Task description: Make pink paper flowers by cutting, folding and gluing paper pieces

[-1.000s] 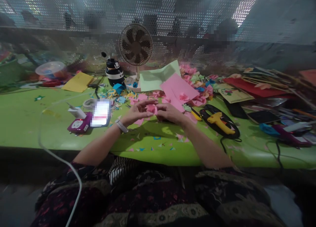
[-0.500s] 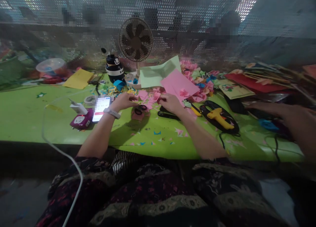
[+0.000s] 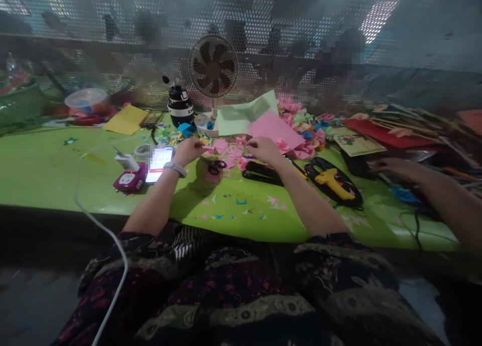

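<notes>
My left hand (image 3: pixel 188 151), with a pale watch on its wrist, hovers at the left edge of the pink paper scraps (image 3: pixel 221 146). Its fingertips are pressed together, and whatever they may hold is too small to see. Across the scraps, my right hand (image 3: pixel 263 150) has curled fingers with the tips closed near pink pieces; I cannot make out anything in them. Dark-handled scissors (image 3: pixel 216 167) lie between the hands, on a pink piece. A black stapler (image 3: pixel 261 173) rests just under my right wrist.
A phone (image 3: pixel 159 164) and purple adapter (image 3: pixel 130 178) lie left. Behind stand a bottle (image 3: pixel 179 109) and fan (image 3: pixel 213 67), beside pink paper flowers (image 3: pixel 289 112). A yellow glue gun (image 3: pixel 336 183) sits right, near another person's hand (image 3: pixel 391 166). A white cable (image 3: pixel 107 230) hangs over the table's front edge.
Both hands stay over the pink scraps; my right hand's fingers have drawn slightly back from a crumpled pink piece. The view has shifted slightly. The other person's hand has moved a little left.
</notes>
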{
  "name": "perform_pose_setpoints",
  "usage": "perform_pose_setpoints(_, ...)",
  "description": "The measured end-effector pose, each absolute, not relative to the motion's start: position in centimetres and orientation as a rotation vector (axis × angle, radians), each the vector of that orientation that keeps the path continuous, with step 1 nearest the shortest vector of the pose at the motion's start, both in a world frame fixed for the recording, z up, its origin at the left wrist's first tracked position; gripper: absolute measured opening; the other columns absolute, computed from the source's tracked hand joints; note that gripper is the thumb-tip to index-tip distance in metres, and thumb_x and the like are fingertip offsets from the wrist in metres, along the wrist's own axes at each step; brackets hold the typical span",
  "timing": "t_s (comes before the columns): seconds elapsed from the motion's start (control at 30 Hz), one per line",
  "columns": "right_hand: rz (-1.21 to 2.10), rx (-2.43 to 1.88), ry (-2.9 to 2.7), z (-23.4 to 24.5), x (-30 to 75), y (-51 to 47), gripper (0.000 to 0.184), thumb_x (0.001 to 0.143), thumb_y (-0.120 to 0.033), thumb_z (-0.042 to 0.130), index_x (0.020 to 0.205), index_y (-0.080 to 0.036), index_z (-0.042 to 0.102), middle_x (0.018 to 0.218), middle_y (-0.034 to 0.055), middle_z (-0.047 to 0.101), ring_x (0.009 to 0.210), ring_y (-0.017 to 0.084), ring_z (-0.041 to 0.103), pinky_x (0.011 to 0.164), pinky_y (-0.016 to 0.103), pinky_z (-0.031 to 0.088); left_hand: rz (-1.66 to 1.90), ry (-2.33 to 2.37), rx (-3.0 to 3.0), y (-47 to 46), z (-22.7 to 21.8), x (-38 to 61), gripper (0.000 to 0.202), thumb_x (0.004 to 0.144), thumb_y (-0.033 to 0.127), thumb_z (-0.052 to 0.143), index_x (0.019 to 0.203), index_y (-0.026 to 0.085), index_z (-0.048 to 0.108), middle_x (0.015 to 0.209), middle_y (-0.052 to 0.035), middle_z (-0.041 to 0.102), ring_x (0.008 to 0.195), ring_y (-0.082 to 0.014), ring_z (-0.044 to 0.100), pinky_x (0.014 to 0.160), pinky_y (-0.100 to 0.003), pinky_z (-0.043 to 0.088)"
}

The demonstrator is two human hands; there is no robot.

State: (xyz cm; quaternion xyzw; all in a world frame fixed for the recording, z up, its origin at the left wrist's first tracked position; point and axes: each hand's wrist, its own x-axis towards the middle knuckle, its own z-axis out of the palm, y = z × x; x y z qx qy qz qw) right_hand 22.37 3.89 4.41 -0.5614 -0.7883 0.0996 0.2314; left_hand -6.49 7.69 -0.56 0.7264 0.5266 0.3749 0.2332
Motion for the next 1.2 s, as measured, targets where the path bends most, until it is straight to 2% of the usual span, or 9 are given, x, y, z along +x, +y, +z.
perform_pose_setpoints(0.1,0.293,-1.54,-2.209,4.2,22.1,3.7,0.022,0.088,-0.025,0.06,0.092,-0.016,0.08,0.098,0.0103,0.078,0.085,0.023,0.068,0.072,0.03,0.043,0.943,1.342,2.08,7.5,-1.1,-3.8,0.018,0.068,0.032,0.082,0.074,0.017,0.073,0.067,-0.0046,0.069,0.068,-0.0205,0.059,0.073,-0.032,0.044)
perform_pose_setpoints(0.2,0.265,-1.537,-2.264,4.2,22.1,2.8,0.021,0.089,-0.025,0.061,0.094,-0.018,0.08,0.102,0.011,0.078,0.091,0.025,0.068,0.076,0.031,0.045,0.753,1.312,2.298,7.4,-1.3,-0.3,0.029,0.066,0.034,0.082,0.089,0.017,0.077,0.087,-0.0112,0.074,0.084,-0.0262,0.065,0.079,-0.033,0.046)
perform_pose_setpoints(0.3,0.225,-1.538,-2.293,4.4,23.4,1.3,0.022,0.091,-0.026,0.06,0.099,-0.018,0.079,0.108,0.0117,0.077,0.096,0.026,0.069,0.08,0.033,0.047,0.528,1.318,2.418,7.5,-1.1,1.8,0.034,0.068,0.035,0.08,0.096,0.016,0.078,0.094,-0.0144,0.075,0.088,-0.0277,0.067,0.079,-0.033,0.047)
perform_pose_setpoints(0.47,0.258,-1.563,-2.275,5.0,27.1,-0.9,0.026,0.091,-0.029,0.06,0.104,-0.017,0.079,0.108,0.0125,0.077,0.095,0.027,0.07,0.083,0.037,0.05,0.247,1.314,2.383,7.9,-0.3,2.2,0.016,0.069,0.021,0.07,0.082,0.016,0.078,0.078,-0.0075,0.074,0.075,-0.02,0.066,0.068,-0.026,0.048)
perform_pose_setpoints(0.67,0.278,-1.422,-2.213,5.3,28.2,-2.1,0.029,0.092,-0.034,0.06,0.106,-0.016,0.079,0.108,0.0124,0.078,0.097,0.026,0.07,0.088,0.04,0.052,0.249,1.227,2.394,8.5,0.3,1.8,0.045,0.065,0.023,0.069,0.108,0.015,0.077,0.101,-0.0073,0.077,0.086,-0.0184,0.068,0.071,-0.022,0.05)
perform_pose_setpoints(0.8,0.304,-1.318,-2.26,5.2,27.1,-2.5,0.029,0.092,-0.033,0.06,0.107,-0.017,0.079,0.105,0.0116,0.078,0.094,0.026,0.071,0.087,0.04,0.054,0.089,1.188,2.347,8.7,0.9,1.9,0.033,0.063,0.023,0.071,0.095,0.016,0.078,0.091,-0.0055,0.078,0.082,-0.0181,0.069,0.069,-0.021,0.049)
perform_pose_setpoints(0.97,0.344,-1.234,-2.304,4.5,26.0,-2.6,0.029,0.092,-0.031,0.061,0.108,-0.016,0.079,0.106,0.0114,0.078,0.094,0.025,0.072,0.088,0.038,0.054,0.086,1.201,2.393,8.6,1.4,2.0,0.038,0.062,0.023,0.071,0.1,0.019,0.077,0.095,-0.0026,0.079,0.084,-0.0175,0.069,0.067,-0.02,0.047)
perform_pose_setpoints(1.1,0.362,-1.242,-2.346,4.3,25.5,-2.6,0.028,0.092,-0.029,0.061,0.11,-0.018,0.079,0.107,0.009,0.079,0.096,0.023,0.071,0.086,0.034,0.053,0.025,1.194,2.409,8.5,1.4,2.2,0.018,0.063,0.024,0.07,0.079,0.018,0.077,0.079,-0.0026,0.076,0.076,-0.0177,0.068,0.067,-0.022,0.047)
perform_pose_setpoints(1.2,0.38,-1.25,-2.357,4.4,25.3,-2.7,0.028,0.092,-0.029,0.06,0.112,-0.019,0.078,0.11,0.0085,0.079,0.097,0.022,0.071,0.086,0.033,0.052,0.096,1.166,2.437,8.3,1.4,2.3,0.029,0.061,0.021,0.07,0.089,0.016,0.078,0.087,-0.0047,0.077,0.081,-0.0192,0.068,0.07,-0.023,0.048)
